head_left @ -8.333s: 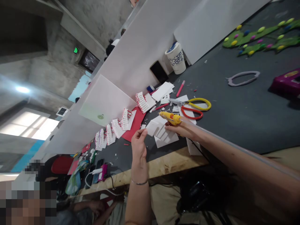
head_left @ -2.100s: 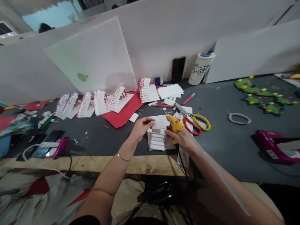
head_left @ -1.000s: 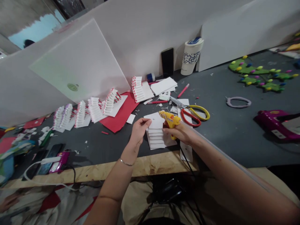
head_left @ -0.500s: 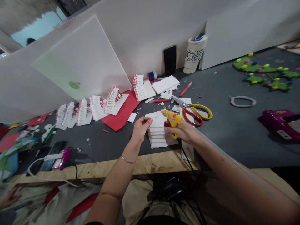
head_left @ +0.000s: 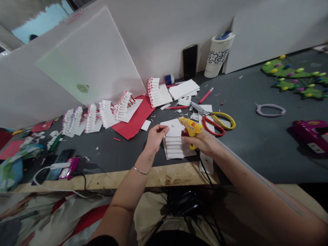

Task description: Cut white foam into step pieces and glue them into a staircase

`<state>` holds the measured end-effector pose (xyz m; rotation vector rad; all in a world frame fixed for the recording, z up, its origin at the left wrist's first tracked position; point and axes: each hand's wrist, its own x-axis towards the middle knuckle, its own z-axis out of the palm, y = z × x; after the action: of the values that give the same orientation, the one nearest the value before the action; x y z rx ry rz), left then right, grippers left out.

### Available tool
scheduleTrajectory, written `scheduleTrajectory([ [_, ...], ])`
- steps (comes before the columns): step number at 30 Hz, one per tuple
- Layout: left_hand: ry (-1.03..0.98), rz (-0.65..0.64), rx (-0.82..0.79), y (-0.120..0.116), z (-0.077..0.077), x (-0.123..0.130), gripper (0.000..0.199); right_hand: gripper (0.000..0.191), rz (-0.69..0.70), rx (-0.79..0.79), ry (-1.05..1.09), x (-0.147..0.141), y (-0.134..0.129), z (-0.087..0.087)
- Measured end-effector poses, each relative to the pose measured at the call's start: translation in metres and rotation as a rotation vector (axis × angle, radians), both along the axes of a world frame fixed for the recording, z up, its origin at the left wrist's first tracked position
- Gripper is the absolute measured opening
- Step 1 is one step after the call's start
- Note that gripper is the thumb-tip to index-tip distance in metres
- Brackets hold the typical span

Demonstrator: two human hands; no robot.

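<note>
My right hand (head_left: pixel 202 140) is wrapped round a yellow glue gun (head_left: pixel 192 128), whose nozzle points up and left over white paper. A long clear glue stick (head_left: pixel 246 168) runs back from the gun along my right forearm. Thumb and fingers of my left hand (head_left: pixel 156 136) are pinched at the left edge of a white folded piece (head_left: pixel 175 145) with several stepped strips. The piece lies on the dark table between both hands. Just right of the gun are scissors (head_left: pixel 214 124) with red and yellow handles.
Several white fan-like pieces with pink tips (head_left: pixel 107 114) stand at the left, beside red paper (head_left: pixel 135 123). Behind are a phone (head_left: pixel 190 62) and a cup (head_left: pixel 217 56). Purple devices (head_left: pixel 307 135) and green decorations (head_left: pixel 284 72) lie right. A person's hand (head_left: pixel 15 208) shows lower left.
The camera view has shifted slightly, so the table items appear a little further right and higher. Both hands keep nearly the same pose, the glue gun still over the white paper.
</note>
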<state>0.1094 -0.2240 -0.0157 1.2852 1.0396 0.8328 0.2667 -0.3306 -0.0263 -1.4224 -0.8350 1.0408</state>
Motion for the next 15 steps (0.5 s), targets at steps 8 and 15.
scheduleTrajectory([
  [8,-0.072,-0.001,-0.039,-0.0013,0.0023,0.0016,0.026,0.029,0.091,0.005,0.018,0.0000,0.0004,0.0044],
  [15,-0.095,-0.003,-0.068,-0.0020,0.0008,0.0033,0.027,0.027,0.086,0.014,0.082,-0.0034,0.0018,0.0034],
])
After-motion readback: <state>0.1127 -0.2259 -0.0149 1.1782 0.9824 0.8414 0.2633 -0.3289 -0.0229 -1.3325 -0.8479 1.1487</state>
